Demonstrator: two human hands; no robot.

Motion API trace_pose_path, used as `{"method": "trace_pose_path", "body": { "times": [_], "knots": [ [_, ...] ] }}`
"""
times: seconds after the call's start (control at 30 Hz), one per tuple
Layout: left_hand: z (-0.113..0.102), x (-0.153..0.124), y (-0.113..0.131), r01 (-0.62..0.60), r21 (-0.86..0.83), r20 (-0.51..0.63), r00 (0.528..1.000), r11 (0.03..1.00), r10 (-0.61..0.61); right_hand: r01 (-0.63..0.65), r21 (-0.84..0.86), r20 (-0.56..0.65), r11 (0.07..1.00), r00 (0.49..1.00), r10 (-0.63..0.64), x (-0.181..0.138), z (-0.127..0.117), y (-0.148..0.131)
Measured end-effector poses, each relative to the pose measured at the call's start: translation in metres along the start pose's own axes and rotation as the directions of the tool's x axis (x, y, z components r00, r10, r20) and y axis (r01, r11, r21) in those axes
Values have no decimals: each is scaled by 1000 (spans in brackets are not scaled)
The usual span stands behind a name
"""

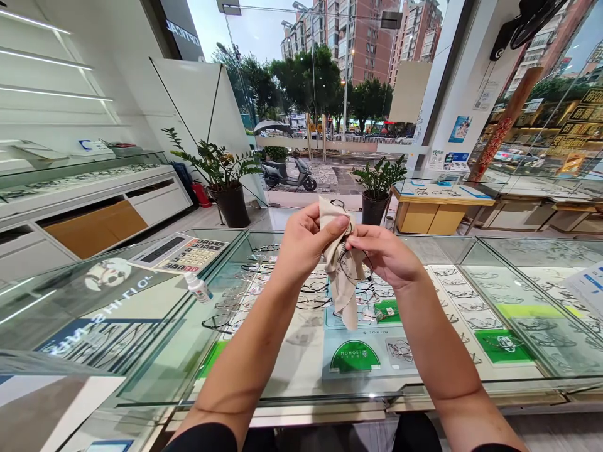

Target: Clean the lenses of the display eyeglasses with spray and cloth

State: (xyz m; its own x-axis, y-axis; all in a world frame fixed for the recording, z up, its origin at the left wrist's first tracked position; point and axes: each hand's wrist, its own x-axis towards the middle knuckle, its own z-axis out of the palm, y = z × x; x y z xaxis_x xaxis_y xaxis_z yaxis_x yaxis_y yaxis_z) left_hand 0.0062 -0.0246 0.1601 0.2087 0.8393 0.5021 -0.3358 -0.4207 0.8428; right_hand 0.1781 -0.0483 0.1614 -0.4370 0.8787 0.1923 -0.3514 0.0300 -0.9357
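Above the glass display case, my left hand pinches a beige cleaning cloth, its thumb pressing the fabric near the top. Thin black-rimmed eyeglasses are partly wrapped in that cloth; one round lens hangs below my fingers, and a bit of dark rim shows above the thumb. My right hand has its thumb and fingers closed on the frame of the eyeglasses, close to the cloth. The lower end of the cloth dangles loose over the case. The other lens is mostly hidden by the cloth and fingers.
Rows of eyeglasses lie inside the glass display case below my hands. On its top at the left are a calculator and a small white bottle. Beyond stand potted plants, a wooden cabinet and a glass storefront.
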Motion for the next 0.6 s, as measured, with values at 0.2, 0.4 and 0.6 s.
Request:
{"method": "trace_pose_path", "body": {
  "times": [0.2,0.4,0.6],
  "knots": [
    [-1,0,0,-37,-7,11,999,999,37,10,0,21,1000,1000,-10,-1,-1,1],
    [-17,2,9,7,4,195,981,1000,-7,34,-4,29,999,999,-34,-5,-8,-6],
    [-20,2,17,21,1,307,951,1000,-21,22,19,49,1000,999,-23,-5,-11,-6]
  ]
}}
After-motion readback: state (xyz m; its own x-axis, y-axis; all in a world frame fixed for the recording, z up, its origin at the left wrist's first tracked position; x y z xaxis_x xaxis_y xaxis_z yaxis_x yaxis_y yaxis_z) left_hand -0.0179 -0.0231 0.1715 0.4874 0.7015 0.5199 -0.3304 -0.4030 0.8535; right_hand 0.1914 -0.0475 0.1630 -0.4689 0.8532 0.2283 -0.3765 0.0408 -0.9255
